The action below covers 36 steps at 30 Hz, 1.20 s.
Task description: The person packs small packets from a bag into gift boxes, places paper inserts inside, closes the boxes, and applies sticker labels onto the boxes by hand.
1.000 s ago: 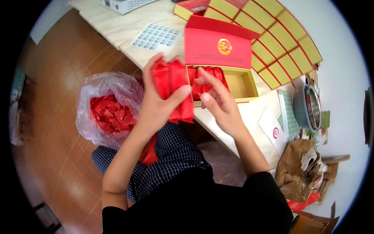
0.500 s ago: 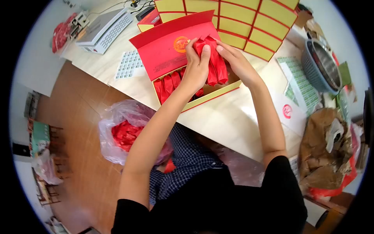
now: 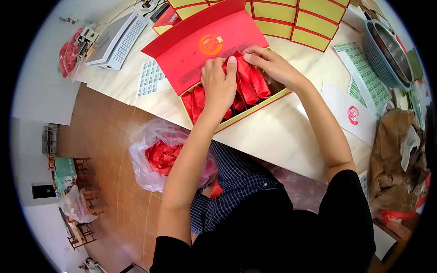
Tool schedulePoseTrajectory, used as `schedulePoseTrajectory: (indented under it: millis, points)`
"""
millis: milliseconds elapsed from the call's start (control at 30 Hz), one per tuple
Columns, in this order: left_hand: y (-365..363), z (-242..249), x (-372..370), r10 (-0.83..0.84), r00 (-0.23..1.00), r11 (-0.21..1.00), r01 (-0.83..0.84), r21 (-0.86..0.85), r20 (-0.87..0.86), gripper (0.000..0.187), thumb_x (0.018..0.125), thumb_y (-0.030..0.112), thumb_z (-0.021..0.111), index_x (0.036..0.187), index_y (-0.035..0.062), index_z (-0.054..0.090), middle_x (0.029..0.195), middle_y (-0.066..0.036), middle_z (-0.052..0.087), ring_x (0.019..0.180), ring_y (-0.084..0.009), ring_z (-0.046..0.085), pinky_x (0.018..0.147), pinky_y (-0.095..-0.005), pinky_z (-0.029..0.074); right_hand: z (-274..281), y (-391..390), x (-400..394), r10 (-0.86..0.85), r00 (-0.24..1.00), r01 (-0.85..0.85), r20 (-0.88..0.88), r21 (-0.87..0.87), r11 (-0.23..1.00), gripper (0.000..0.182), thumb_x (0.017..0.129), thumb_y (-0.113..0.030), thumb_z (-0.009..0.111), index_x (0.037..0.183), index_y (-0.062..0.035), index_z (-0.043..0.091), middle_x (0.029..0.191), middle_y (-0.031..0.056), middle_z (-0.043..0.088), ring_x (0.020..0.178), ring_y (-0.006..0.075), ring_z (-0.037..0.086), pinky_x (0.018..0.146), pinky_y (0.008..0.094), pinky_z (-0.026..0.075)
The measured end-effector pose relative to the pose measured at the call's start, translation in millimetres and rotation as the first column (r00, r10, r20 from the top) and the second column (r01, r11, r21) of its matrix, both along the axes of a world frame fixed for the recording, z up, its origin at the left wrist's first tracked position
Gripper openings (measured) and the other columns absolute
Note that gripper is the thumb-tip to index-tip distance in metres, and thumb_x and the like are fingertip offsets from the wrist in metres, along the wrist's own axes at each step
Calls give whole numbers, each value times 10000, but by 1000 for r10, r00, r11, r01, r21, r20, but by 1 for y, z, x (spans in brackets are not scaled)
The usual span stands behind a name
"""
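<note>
two hands, my left point(image 3: 219, 82) and right point(image 3: 272, 66), pinch upright red packets point(image 3: 246, 81) between them, inside the open gift box point(image 3: 251, 110).

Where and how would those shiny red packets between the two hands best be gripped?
Probably by the upper ends of the shiny red packets, from above: they lean up out of the open red-and-yellow box, whose walls surround their lower ends.
</note>
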<state>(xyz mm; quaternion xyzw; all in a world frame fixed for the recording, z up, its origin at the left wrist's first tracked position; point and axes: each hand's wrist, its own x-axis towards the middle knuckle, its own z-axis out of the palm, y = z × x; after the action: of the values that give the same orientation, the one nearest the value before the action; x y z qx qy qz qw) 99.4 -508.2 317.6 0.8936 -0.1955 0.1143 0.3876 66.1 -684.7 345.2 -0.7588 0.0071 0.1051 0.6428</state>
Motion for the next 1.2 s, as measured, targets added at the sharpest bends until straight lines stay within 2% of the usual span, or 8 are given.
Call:
schedulePoseTrajectory:
  millis: [100,267,567,733,833,1000,1067,1200]
  points:
    - [-2,0,0,10,1000,1000,-11,24,29,394,964,387,469,1078,24,574,1096,-153,521,1047,-339,474,934,-469,347,-14,2,6,-27,993,22,118,47,999,331,953,-392,537,1051,-79,590,608,-44,475,467,52,437,427,217,351]
    - [-6,-3,-2,21,995,995,-31,98,96,362,946,357,509,1115,42,562,1079,-142,521,1022,-325,487,905,-457,367,-35,3,10,-18,931,38,366,-47,998,303,954,-273,567,1137,-34,539,774,28,575,639,103,553,538,244,447]
    - [-3,3,6,-45,976,938,-32,345,212,423,855,308,661,1186,79,529,1102,-143,508,1041,-336,496,872,-448,406,-39,3,8,35,928,80,371,-291,953,301,917,-235,624,1017,18,493,863,126,630,785,228,613,719,338,488]
    - [26,4,16,-137,979,990,129,56,151,361,903,241,587,1200,48,521,1140,-169,509,1087,-343,478,951,-443,377,-21,6,4,-81,974,160,213,-388,908,297,973,-306,530,1032,-18,492,852,68,597,783,140,573,732,279,474]
    - [65,16,3,-91,987,996,92,4,135,351,958,237,490,1236,24,494,1202,-197,486,1148,-371,443,1022,-444,331,-20,7,4,-174,981,191,84,-307,932,341,990,-324,474,1062,4,529,879,118,645,795,198,618,756,325,483]
    - [105,-7,-43,101,992,984,-88,-157,78,499,985,274,455,1376,-15,342,1364,-214,381,1305,-351,345,1103,-427,252,-26,12,2,-78,946,259,314,-590,765,408,991,-355,404,1049,11,576,914,251,653,861,422,618,795,473,472]
    - [103,-17,-63,-35,988,926,-25,-377,-153,595,1005,296,418,1443,-41,197,1474,-222,246,1396,-325,223,1149,-407,169,-23,20,-1,-37,945,252,326,-650,717,414,991,-371,406,1053,0,580,885,259,649,852,429,616,795,483,470]
    - [98,-32,-71,-101,984,902,27,-431,-150,635,1009,302,409,1469,-34,129,1523,-225,133,1425,-324,145,1161,-403,129,-21,46,-4,28,962,193,273,-747,636,480,989,-423,392,1105,15,552,901,286,635,887,452,601,813,514,462]
